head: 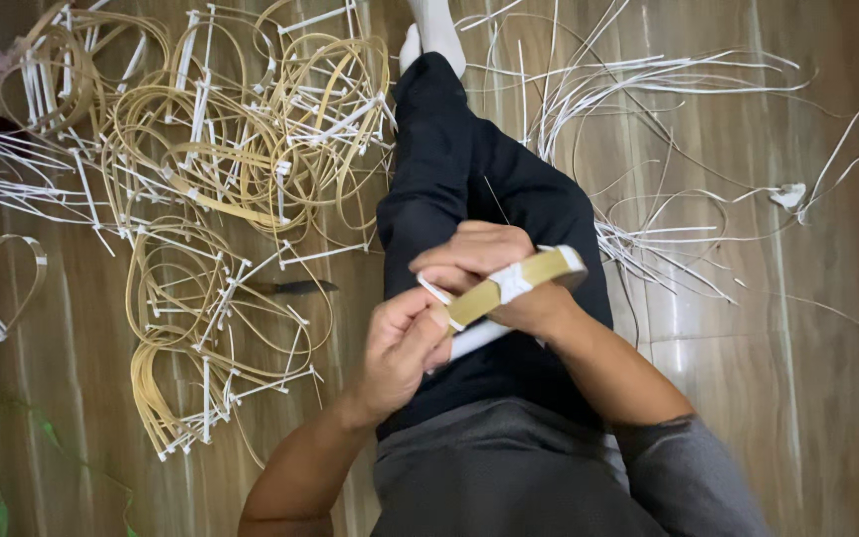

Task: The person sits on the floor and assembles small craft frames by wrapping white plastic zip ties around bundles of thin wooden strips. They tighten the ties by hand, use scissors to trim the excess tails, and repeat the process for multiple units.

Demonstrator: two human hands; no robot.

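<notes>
- Grey shirt (509, 467) nearest the lens, forearms reaching out from it.
- Left hand (402, 348): fingers curled, pinching tan strip (509, 285) and white strip (477, 340).
- Right hand (484, 268): fingers closed over the strip's white-wrapped middle, above black-trousered leg (469, 179).
- Heap of bent tan loops (221, 189) left on wooden floor (797, 378); loose white strips (648, 89) right.

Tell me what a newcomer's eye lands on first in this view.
First, the two hands at centre: the left hand and right hand grip a tan strip bound with white strip, over the person's dark trouser leg. Next, the big heap of bent tan loops on the wooden floor at upper left. Loose white strips sprawl at upper right.
</notes>
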